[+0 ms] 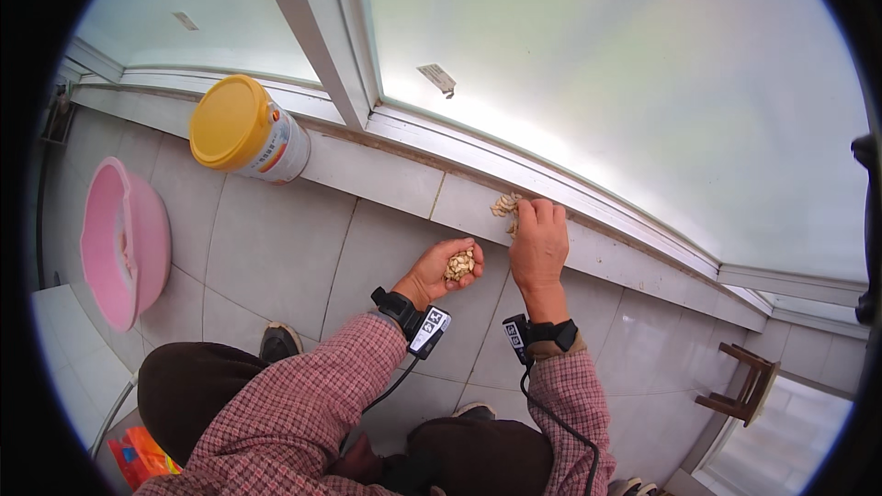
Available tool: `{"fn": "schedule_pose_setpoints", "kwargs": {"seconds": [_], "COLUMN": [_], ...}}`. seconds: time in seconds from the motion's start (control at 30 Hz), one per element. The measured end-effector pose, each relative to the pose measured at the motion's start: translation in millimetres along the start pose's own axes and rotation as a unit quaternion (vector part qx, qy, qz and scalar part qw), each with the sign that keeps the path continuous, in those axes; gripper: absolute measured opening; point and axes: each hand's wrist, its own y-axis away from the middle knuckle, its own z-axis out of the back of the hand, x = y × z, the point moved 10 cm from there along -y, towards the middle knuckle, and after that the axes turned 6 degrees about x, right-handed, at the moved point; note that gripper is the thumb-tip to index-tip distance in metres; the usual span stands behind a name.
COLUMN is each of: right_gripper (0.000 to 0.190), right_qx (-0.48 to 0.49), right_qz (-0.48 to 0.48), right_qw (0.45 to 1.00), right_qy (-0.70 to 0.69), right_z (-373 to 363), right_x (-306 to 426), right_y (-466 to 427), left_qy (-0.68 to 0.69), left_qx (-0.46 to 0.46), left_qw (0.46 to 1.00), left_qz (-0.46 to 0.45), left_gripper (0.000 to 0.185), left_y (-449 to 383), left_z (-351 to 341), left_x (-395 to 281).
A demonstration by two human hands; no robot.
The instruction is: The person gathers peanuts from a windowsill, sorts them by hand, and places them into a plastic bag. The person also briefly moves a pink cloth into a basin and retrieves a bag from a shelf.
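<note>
My left hand (446, 267) is cupped palm-up around a heap of pale seeds (459, 265), which look like pumpkin seeds. To its right, my right hand (540, 238) reaches over the tiled ledge (475, 205) below the window, back of the hand towards me. Its curled fingers touch a small pile of the same seeds (505, 204) lying on the ledge. The fingertips are hidden, so any seeds pinched there cannot be made out. Both wrists carry a black strap with a small cabled device.
A yellow-lidded bucket (238, 127) stands against the ledge at left. A pink plastic basin (148, 248) is tilted on the tiled floor (275, 234) farther left. Lower right is a small wooden stool (747, 386). An orange bag (141, 458) lies at lower left. Frosted window panes (586, 83) rise behind the ledge.
</note>
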Motion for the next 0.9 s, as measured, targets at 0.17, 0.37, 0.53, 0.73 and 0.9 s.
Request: {"fn": "schedule_pose_setpoints", "kwargs": {"seconds": [0.17,0.37,0.53,0.73,0.9], "right_gripper": [0.026,0.029,0.029,0.027,0.021], "right_qx": [-0.025,-0.006,0.013,-0.028,0.021], "right_qz": [0.022,0.026,0.059,-0.073,-0.094], "right_qw": [0.999,0.999,0.998,0.997,0.994], "right_qy": [0.015,-0.018,0.011,0.014,0.053], "right_z": [2,0,1,36,15], "right_x": [11,17,29,-40,-56], "right_y": [-1,-3,-5,14,15], "left_qy": [-0.007,-0.013,0.010,0.023,0.011], "left_qx": [-0.018,-0.021,-0.025,-0.006,-0.007], "left_qw": [1.000,1.000,1.000,1.000,1.000], "left_qz": [0.006,0.003,0.010,0.004,0.007], "left_gripper": [0.032,0.032,0.031,0.031,0.031], "left_y": [-2,-2,-3,-4,-6], "left_z": [6,7,8,8,10], "left_x": [3,4,6,5,6]}}
